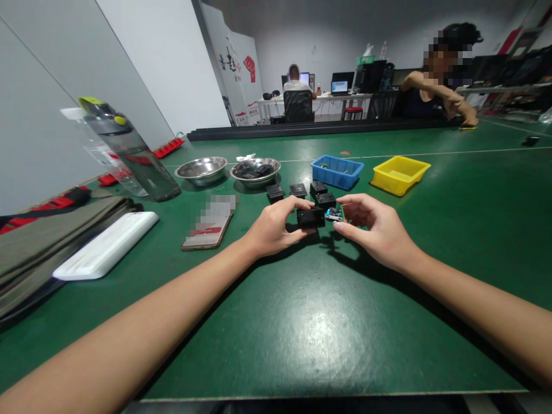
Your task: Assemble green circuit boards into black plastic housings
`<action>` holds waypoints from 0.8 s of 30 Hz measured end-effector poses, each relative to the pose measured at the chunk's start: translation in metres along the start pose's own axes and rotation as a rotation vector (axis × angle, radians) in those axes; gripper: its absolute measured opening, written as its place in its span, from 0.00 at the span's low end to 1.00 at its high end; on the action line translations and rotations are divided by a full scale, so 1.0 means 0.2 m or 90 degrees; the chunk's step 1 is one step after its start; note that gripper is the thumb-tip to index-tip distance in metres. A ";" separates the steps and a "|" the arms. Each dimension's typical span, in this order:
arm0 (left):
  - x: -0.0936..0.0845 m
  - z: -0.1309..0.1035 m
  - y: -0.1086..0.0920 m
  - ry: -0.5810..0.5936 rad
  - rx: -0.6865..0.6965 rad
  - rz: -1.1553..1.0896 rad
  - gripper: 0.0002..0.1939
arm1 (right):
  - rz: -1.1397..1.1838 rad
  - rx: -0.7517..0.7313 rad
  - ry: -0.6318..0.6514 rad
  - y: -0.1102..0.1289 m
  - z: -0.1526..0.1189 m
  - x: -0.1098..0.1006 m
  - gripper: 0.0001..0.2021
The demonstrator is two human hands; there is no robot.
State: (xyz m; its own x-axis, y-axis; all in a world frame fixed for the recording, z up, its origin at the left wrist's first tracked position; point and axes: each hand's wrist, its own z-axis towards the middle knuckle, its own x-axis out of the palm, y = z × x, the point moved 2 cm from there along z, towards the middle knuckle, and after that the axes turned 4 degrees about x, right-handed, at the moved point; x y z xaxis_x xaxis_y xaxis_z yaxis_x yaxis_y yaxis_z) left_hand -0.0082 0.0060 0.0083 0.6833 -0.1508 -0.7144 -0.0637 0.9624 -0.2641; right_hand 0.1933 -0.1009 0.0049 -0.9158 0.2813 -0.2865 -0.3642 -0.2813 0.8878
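My left hand (280, 226) grips a small black plastic housing (310, 218) between thumb and fingers, above the green table. Close to its right side, my right hand (374, 227) pinches a small green circuit board (340, 213) with blue and silver parts on it. Board and housing are held almost end to end; whether they touch I cannot tell. Just behind the hands stand several similar black housings (275, 192), one of them (325, 200) partly hidden by what I hold.
Two steel bowls stand behind on the left, an open one (202, 171) and one with black parts (255, 173). A blue bin (337, 172) and a yellow bin (400, 175) are at back right. A phone (211, 221), white slab (106, 246) and bottle (138, 155) lie left. A co-worker (435, 86) sits across.
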 end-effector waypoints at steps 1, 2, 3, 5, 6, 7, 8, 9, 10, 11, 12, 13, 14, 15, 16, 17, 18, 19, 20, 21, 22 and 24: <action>0.00 0.00 0.00 -0.001 -0.001 0.002 0.16 | 0.004 0.003 0.004 0.00 0.00 0.00 0.20; 0.00 0.00 0.00 0.001 -0.006 0.004 0.16 | 0.012 0.008 0.008 0.00 0.00 0.00 0.20; 0.00 0.00 0.00 0.004 -0.013 0.005 0.16 | 0.025 0.015 0.011 0.00 0.00 0.00 0.20; 0.00 0.00 0.00 0.008 -0.027 0.005 0.17 | 0.066 0.034 0.015 -0.01 0.00 0.01 0.20; 0.00 -0.01 0.00 0.008 -0.031 0.005 0.18 | 0.090 0.046 0.016 -0.02 0.00 0.01 0.21; 0.00 -0.01 0.00 0.007 -0.032 0.004 0.18 | 0.111 0.059 0.016 -0.02 0.00 0.01 0.22; 0.00 -0.01 0.00 0.006 -0.030 0.002 0.18 | 0.129 0.072 0.015 -0.03 0.01 0.01 0.22; 0.00 -0.01 0.00 0.006 -0.026 0.001 0.18 | 0.142 0.083 0.013 -0.03 0.01 0.01 0.22; 0.00 -0.01 0.00 0.005 -0.021 0.000 0.18 | 0.151 0.091 0.012 -0.03 0.01 0.01 0.23; 0.00 -0.01 0.00 0.005 -0.016 0.000 0.18 | 0.157 0.097 0.010 -0.03 0.01 0.01 0.23; 0.00 -0.01 0.01 0.003 -0.011 0.000 0.18 | 0.161 0.100 0.008 -0.03 0.01 0.01 0.23; 0.00 -0.01 0.01 0.001 -0.007 0.001 0.17 | 0.165 0.102 0.006 -0.03 0.01 0.01 0.23; 0.00 -0.01 0.01 0.000 -0.005 0.002 0.17 | 0.167 0.103 0.004 -0.03 0.01 0.01 0.23; 0.00 -0.01 0.01 0.000 -0.005 0.004 0.17 | 0.169 0.103 0.002 -0.03 0.01 0.01 0.23; 0.00 0.00 0.01 0.002 -0.007 0.006 0.17 | 0.170 0.102 0.002 -0.04 0.01 0.01 0.22; 0.00 0.00 0.01 0.004 -0.008 0.008 0.17 | 0.169 0.101 0.003 -0.04 0.01 0.01 0.22; 0.00 0.00 0.01 0.006 -0.011 0.010 0.16 | 0.167 0.098 0.003 -0.04 0.01 0.01 0.22; 0.00 0.00 0.00 0.008 -0.012 0.012 0.16 | 0.162 0.093 0.002 -0.04 0.01 0.01 0.21; 0.00 0.00 0.00 0.009 -0.014 0.013 0.16 | 0.156 0.088 0.002 -0.04 0.01 0.01 0.21; 0.00 0.00 0.00 0.011 -0.016 0.015 0.16 | 0.149 0.084 0.001 -0.04 0.01 0.01 0.21; 0.00 0.00 0.00 0.014 -0.018 0.017 0.17 | 0.143 0.082 0.001 -0.04 0.01 0.01 0.21; 0.00 0.00 0.00 0.022 -0.025 0.022 0.17 | 0.134 0.080 0.002 -0.04 0.01 0.01 0.21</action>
State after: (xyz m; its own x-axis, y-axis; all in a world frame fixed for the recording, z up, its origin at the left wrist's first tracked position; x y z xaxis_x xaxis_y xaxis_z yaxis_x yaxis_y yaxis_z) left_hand -0.0087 0.0056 0.0079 0.6550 -0.1262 -0.7450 -0.1156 0.9576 -0.2639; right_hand 0.1953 -0.0961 -0.0028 -0.9699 0.2259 -0.0912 -0.1413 -0.2163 0.9660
